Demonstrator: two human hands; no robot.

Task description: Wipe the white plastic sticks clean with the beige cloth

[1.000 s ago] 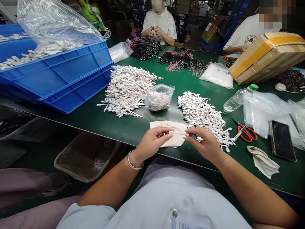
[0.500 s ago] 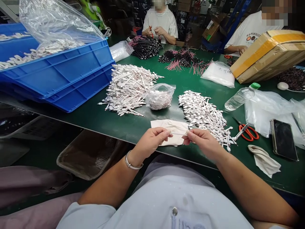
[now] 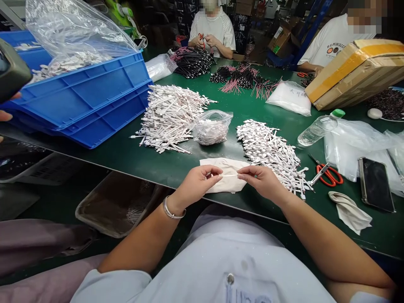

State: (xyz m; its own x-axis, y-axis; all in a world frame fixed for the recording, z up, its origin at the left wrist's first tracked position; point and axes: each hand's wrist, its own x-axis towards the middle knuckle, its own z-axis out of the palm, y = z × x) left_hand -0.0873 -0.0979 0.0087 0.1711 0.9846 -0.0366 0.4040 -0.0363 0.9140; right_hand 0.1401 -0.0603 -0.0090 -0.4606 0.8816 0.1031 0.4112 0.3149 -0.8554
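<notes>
My left hand (image 3: 197,184) and my right hand (image 3: 261,181) each pinch one end of a thin white cable piece (image 3: 229,175), held level above a beige cloth (image 3: 226,167) at the near edge of the green table (image 3: 132,158). Just right of my right hand lies a pile of short white cable pieces (image 3: 271,152). A larger pile of white pieces (image 3: 168,115) lies further back on the left. Between the piles sits a small clear bag (image 3: 211,127) of parts.
Stacked blue crates (image 3: 82,99) with a plastic bag stand at left. Red scissors (image 3: 328,175), a phone (image 3: 375,184), a bottle (image 3: 318,129), a crumpled cloth (image 3: 349,212) and a cardboard box (image 3: 353,73) lie right. Two people work across the table. A dark device (image 3: 11,71) in someone's fingers shows at far left.
My hands have drawn slightly closer together on the white piece. A dark device held by other fingers has come into view at the far left edge.
</notes>
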